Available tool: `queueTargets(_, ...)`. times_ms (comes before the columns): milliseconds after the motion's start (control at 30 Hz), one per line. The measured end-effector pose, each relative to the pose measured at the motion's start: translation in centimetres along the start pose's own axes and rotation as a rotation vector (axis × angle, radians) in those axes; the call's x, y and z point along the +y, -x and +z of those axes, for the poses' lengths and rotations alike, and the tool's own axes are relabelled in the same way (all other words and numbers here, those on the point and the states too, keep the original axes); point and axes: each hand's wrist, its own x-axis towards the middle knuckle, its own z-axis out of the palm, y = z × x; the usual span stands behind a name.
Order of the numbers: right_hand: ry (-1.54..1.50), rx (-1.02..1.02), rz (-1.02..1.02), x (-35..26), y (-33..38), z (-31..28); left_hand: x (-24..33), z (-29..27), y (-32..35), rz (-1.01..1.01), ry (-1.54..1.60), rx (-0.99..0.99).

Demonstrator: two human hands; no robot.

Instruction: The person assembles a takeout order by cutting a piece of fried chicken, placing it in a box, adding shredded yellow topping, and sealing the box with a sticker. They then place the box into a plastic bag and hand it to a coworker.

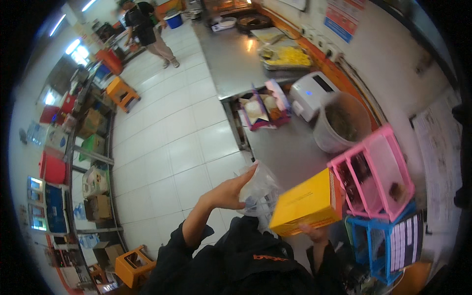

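Observation:
My right hand (315,233) supports a yellow cardboard box (307,204) from below, its fingers wrapped on the near lower edge. The box is tilted over the metal counter (295,147). Left of it, my left hand (227,192) is open, thumb and fingers spread apart. Just beyond its fingers is a crumpled-looking clear plastic item (263,189); I cannot tell whether it is a bag or a container, or whether the hand touches it.
A pink plastic organizer (381,172) stands right of the box, beside a blue rack (376,246). Further along are a translucent bucket (341,123), a white device (314,93), open purple packages (265,108) and a yellow food tray (287,56). A person (147,32) stands far left; orange stools (122,93) and shelves line the floor.

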Motion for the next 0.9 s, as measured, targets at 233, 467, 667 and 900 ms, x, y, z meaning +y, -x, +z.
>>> queueTargets(233,0.584,-0.131,-0.633,4.5,-20.2,16.7,-3.6,-10.0,9.4,-0.318,0.26,0.087)
queueTargets(467,0.92,-0.413,-0.584,11.3,-29.6,24.7,-11.4,-13.0,10.5,-0.295,0.444,0.336)
queueTargets(667,0.942,-0.223,-0.434,16.9,-42.1,28.7,-19.6,-20.2,3.6,0.083,0.504,0.38)
queueTargets(900,0.855,-0.201,-0.491,19.3,-67.3,37.9,-32.8,-38.8,-6.7,-0.013,0.217,0.422)
